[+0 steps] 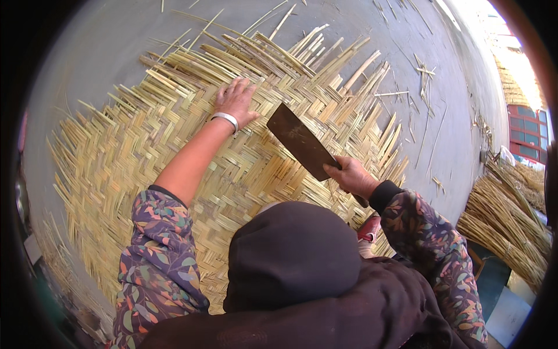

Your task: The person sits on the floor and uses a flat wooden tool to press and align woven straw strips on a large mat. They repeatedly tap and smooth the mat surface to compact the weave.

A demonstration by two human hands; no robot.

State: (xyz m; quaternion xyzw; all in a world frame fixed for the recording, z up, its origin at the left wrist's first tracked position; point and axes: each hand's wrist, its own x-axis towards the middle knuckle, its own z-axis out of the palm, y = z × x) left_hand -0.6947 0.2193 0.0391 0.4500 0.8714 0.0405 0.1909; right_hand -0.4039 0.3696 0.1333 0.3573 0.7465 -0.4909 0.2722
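Under both hands spreads a woven mat [174, 145] of flat yellowish split stalks in a zigzag weave, its loose strip ends sticking out along the far edge. My left hand [236, 103], with a pale band at the wrist, lies on the weave near that edge, open with its fingers spread. My right hand [354, 176] grips the handle of a cleaver [298, 139], a dark, broad rectangular blade. That blade points up and left over the mat, towards my left hand but apart from it. Whether it touches the mat I cannot tell.
Loose stalk scraps [425, 72] litter the grey floor [116, 52] beyond and right of the mat. A bundle of long dry stalks [505, 224] lies at the right. A red shoe [368, 228] rests by the mat, beside a rounded dark-cloth shape [293, 256] hiding its near part.
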